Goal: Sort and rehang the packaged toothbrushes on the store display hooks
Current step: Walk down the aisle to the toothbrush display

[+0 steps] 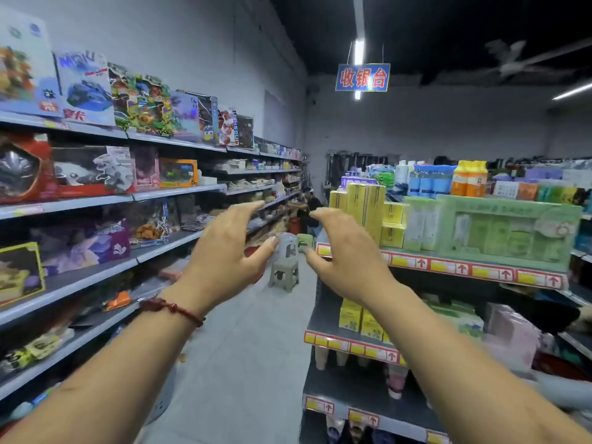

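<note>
— My left hand [224,251], red cord bracelet [173,307] at the wrist, and my right hand [346,254] are up over the aisle, fingers loosely curved, holding nothing.
— And the toothbrushes?
— Can't make any out. Toy shelves [179,190] left, boxed goods [509,232] right.

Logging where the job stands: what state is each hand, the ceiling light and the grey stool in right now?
Left hand: raised, fingers loosely curved, holding nothing.
Right hand: raised, fingers loosely curved, holding nothing.
Ceiling light: lit.
Grey stool: upright on the floor.
Packaged toothbrushes: none in view.
</note>
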Tool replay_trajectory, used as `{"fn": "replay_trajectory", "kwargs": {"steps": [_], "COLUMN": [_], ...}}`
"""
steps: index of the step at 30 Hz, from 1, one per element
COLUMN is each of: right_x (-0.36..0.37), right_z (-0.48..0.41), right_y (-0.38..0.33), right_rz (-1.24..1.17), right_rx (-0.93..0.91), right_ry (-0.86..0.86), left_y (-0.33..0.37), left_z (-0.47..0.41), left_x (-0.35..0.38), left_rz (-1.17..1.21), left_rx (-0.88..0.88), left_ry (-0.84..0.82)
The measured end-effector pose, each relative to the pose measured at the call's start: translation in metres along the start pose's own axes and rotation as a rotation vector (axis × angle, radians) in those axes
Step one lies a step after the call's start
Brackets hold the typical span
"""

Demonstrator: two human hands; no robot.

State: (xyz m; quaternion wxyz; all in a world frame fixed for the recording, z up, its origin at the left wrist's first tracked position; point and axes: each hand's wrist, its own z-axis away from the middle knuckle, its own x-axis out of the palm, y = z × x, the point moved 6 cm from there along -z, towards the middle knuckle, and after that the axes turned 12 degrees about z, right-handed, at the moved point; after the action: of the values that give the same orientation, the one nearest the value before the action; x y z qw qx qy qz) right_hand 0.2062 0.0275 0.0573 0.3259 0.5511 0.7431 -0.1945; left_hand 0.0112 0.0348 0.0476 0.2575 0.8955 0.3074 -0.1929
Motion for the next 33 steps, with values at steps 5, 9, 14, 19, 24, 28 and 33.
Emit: {"fn": "replay_trajectory", "kwargs": {"steps": [5, 9, 14, 19, 24, 28, 33], "right_x": [0.105, 0.192, 0.321, 0.458, 0.567, 0.634, 0.738], "right_z": [-0.110, -0.201, -0.296, -0.386, -0.490, -0.562, -0.625], "right_y": [0.020, 0.034, 0.045, 0.067, 0.107, 0.153, 0.220], "right_rz": [0.018, 0.031, 0.006, -0.035, 0.015, 0.059, 0.086], "right_rx": [-0.040, -0.034, 0.023, 0.152, 0.263, 0.313, 0.320], "right_ry": [-0.127, -0.194, -0.295, -0.329, -0.375, -0.375, -0.358], "left_y": [-0.104, -0.193, -0.309, -0.452, -0.584, -0.666, -0.766], "left_z": [-0.085, -0.150, -0.208, -0.273, -0.362, -0.440, -0.527], "left_x": [0.052, 0.085, 0.132, 0.183, 0.240, 0.297, 0.399], "left_rz": [-0.097, -0.141, -0.159, -0.158, -0.115, -0.090, -0.070], "left_rx": [-0.116, -0.171, -0.202, -0.218, -0.226, -0.202, -0.144], "left_ry": [-0.092, -0.105, -0.105, -0.137, -0.203, -0.264, -0.341]}}
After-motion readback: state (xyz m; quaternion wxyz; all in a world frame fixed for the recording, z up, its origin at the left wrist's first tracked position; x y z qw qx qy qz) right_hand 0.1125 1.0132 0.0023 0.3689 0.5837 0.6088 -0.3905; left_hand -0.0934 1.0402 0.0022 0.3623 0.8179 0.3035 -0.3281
